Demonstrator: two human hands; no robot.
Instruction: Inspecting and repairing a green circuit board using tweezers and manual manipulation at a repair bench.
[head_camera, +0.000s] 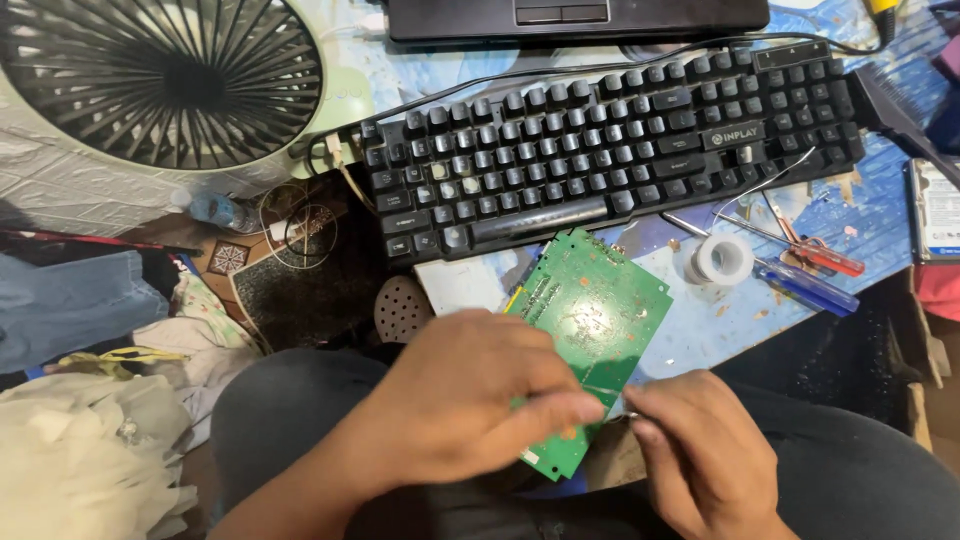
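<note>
Low in the middle of the frame, the left hand (470, 400) wraps over a green circuit board (590, 320), fingers closed across its lower half and gripping it above the person's lap. The board tilts up toward the centre, its bare solder side facing the camera, its top corner just below the black keyboard (610, 150). At lower right, the right hand (700, 450) is curled narrow, fingertips pinched at the board's right edge; something thin may sit between them, but it's too small to tell. Right of the board, a roll of white tape (722, 260) lies on the blue table (720, 320), with a red-handled tool (822, 258) and a blue-handled screwdriver (805, 285) just beside it. A large fan (160, 80) fills the upper left; a laptop (575, 18) edge sits top centre.
</note>
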